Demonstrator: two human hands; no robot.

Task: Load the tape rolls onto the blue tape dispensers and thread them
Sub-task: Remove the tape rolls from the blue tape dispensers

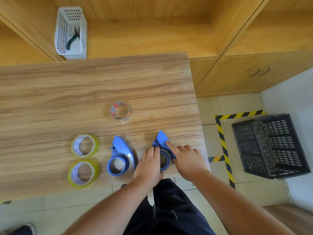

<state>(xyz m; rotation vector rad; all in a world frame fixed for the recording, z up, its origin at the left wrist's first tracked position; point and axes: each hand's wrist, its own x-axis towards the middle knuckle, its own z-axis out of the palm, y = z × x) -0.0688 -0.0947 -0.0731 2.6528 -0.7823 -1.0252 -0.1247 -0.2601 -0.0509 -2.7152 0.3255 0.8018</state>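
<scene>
Two blue tape dispensers lie flat on the worktop (pixel 84 85), and the right-hand dispenser (pixel 163 141) serves here as the landmark. Both hands are on it. The left hand (pixel 149 165) curls around the near-left edge of its hub, its grip closed on the tape roll (pixel 165 161) already seated there. The right hand (pixel 184 158) is not gripping anything: its fingers are spread, the forefinger pressing flat on the dispenser's pointed guard while the palm steadies the body from the right.

Just left of the landmark lies the second dispenser (pixel 121 156), its hub bare. Farther left again sit two yellow-tinted tape rolls (pixel 84 145), one nearer the person than the other. Beyond the landmark, toward the back of the worktop, stands a clear tape roll (pixel 120 111).

As a judgement, threading is the risky step. If the free end is let go it may drop back onto the roll and be hard to find, or it may fold and stick to itself or to the guard. The cutter teeth near the pointed end could nick a finger, and the dispenser sits close to the worktop's right edge, so a hard pull might slide it off.

The clear roll's core carries red print and the yellow rolls' cores purple marks; none is legible.
</scene>
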